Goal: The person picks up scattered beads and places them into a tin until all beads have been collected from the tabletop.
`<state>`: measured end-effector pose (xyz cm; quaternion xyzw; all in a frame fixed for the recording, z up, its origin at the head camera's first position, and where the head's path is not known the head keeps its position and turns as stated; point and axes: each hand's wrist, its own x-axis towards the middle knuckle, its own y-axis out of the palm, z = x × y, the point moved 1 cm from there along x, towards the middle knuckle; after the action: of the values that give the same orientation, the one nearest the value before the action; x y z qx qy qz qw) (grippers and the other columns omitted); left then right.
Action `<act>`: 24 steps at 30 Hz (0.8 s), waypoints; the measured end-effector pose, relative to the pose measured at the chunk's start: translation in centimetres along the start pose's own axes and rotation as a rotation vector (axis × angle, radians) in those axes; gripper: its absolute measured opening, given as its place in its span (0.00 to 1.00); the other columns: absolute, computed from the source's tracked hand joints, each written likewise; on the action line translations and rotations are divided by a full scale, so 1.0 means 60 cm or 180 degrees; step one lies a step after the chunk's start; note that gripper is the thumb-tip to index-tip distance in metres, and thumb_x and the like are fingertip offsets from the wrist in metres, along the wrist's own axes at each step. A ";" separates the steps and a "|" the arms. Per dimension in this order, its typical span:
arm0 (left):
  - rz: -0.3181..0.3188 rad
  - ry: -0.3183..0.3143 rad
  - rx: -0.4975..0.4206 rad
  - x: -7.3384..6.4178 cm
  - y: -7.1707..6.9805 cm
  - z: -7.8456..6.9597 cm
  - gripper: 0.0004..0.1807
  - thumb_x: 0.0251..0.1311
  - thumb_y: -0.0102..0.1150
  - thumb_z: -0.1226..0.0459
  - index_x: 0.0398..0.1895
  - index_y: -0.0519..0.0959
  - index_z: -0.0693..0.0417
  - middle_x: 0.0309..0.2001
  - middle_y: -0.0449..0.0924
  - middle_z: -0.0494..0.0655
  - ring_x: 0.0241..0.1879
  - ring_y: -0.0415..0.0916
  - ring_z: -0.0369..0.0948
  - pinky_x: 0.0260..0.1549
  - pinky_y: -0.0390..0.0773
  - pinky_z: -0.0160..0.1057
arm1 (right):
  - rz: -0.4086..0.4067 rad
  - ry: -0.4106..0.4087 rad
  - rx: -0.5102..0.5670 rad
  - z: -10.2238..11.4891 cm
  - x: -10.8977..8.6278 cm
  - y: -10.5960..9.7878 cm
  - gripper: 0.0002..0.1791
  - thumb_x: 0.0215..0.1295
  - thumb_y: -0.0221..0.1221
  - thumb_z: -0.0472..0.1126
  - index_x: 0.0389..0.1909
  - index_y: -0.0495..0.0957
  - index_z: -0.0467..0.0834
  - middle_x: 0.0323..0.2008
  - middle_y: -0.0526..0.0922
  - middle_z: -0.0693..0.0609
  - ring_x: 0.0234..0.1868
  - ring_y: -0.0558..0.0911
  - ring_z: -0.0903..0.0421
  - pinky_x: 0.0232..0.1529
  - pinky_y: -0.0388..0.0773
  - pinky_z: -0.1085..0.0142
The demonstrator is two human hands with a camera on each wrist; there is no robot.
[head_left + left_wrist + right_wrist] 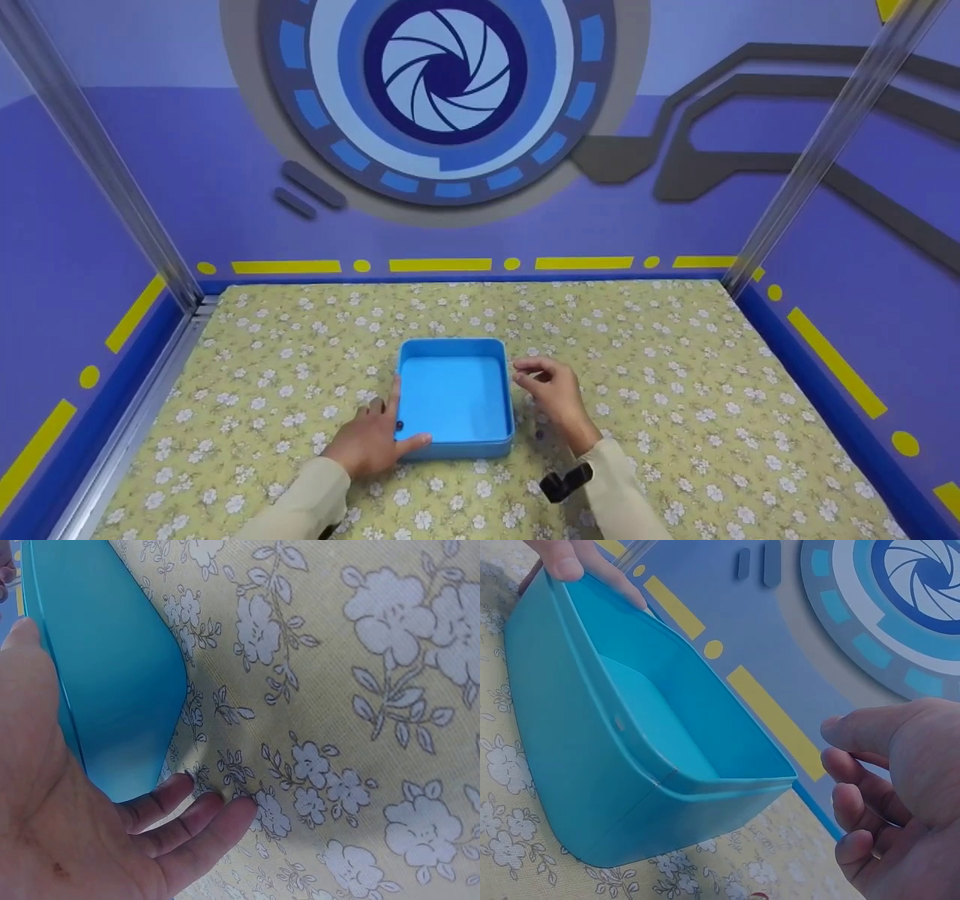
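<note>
A light blue square box (pixel 453 401), without a lid, stands on the flowered cloth. My left hand (pixel 371 439) rests on its near left corner, thumb (pixel 568 568) over the near rim and a straight finger along the left side. The other left fingers (pixel 214 832) extend loosely beside the box. One small dark bead (pixel 400 425) shows at the box's near left corner. Just right of the box, my right hand (pixel 553 394) hovers with loosely bent fingers, thumb and index tips close together. Nothing shows between them in the right wrist view.
A small dark round thing (pixel 539 434) lies on the flowered cloth (pixel 675 420) below my right hand. Blue-purple walls (pixel 480 240) with yellow markings enclose the table at the back and sides. A metal rail (pixel 120 442) runs along the left edge.
</note>
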<state>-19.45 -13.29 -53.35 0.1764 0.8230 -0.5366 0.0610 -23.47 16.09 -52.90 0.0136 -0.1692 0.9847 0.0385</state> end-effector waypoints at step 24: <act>-0.0043 0.0037 0.0033 0.001 0.000 -0.001 0.60 0.55 0.51 0.30 0.79 0.36 0.51 0.67 0.62 0.67 0.62 0.66 0.64 0.48 0.75 0.62 | 0.0023 0.0181 0.0153 -0.023 -0.003 -0.016 0.11 0.63 0.63 0.37 0.45 0.83 0.39 0.39 0.84 0.46 0.34 0.78 0.55 0.38 0.81 0.54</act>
<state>-19.52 -13.22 -53.37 0.1742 0.8217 -0.5402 0.0517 -23.21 17.42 -53.89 -0.0140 -0.1444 0.9886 0.0394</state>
